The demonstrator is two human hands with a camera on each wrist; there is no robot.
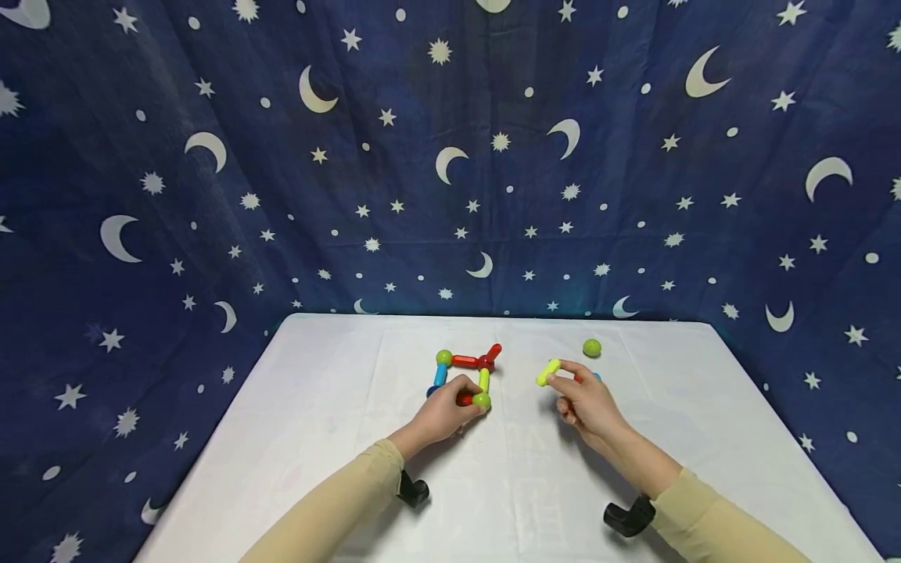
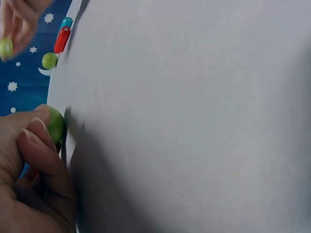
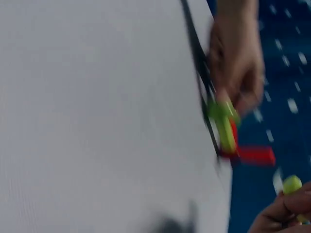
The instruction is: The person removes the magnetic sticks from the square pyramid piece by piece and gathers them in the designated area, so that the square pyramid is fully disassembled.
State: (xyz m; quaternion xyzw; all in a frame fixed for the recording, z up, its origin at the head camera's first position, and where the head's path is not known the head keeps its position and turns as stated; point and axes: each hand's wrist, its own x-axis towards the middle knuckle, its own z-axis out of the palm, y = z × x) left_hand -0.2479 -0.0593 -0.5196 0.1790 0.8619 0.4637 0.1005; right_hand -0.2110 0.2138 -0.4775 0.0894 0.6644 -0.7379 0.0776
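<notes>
On the white table lies a square of toy sticks and balls. A red stick (image 1: 464,361), a blue stick (image 1: 440,374) and a yellow-green stick (image 1: 483,381) form visible sides. Another red stick (image 1: 495,352) slants up from the dark red ball (image 1: 486,363). My left hand (image 1: 442,413) pinches the green ball (image 1: 482,401) at the near right corner, partly covering the near side and the dark blue ball (image 1: 432,390). To the right, my right hand (image 1: 594,407) holds a loose yellow-green stick (image 1: 548,373) between thumb and fingers, above the table and apart from the square.
A loose green ball (image 1: 592,348) sits at the back right. A red stick (image 2: 62,40) and a blue stick (image 2: 67,22) lie end to end near it, mostly behind my right hand in the head view. A dark blue curtain (image 1: 394,258) stands behind the table.
</notes>
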